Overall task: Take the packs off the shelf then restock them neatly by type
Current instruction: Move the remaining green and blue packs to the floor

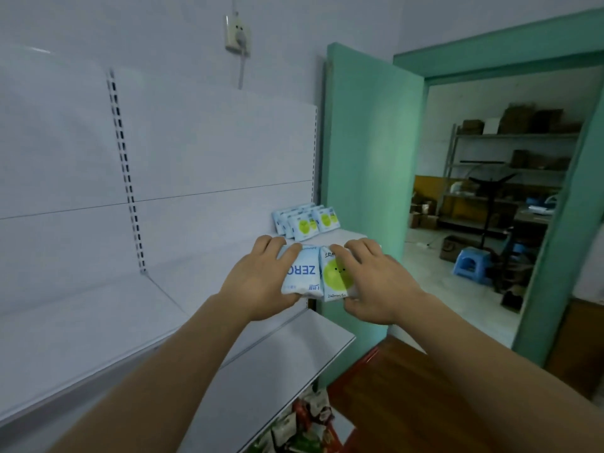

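Note:
My left hand (258, 282) grips a pale blue pack marked ZERO (302, 276), fingers over its top and thumb under it. Touching it on the right is a matching pack with a green smiley circle (335, 279), which my right hand (376, 282) grips the same way. Both packs are held just above the front edge of the white shelf (202, 289). At the back right corner of that shelf stands a neat row of several similar blue packs (305, 220) with green circles, leaning against the back panel.
A lower white shelf board (277, 364) juts out below my arms, with colourful snack packs (300, 426) beneath it. A green door (369, 178) stands open on the right, leading into a storeroom with metal racks (510, 171) and a blue stool (472, 264).

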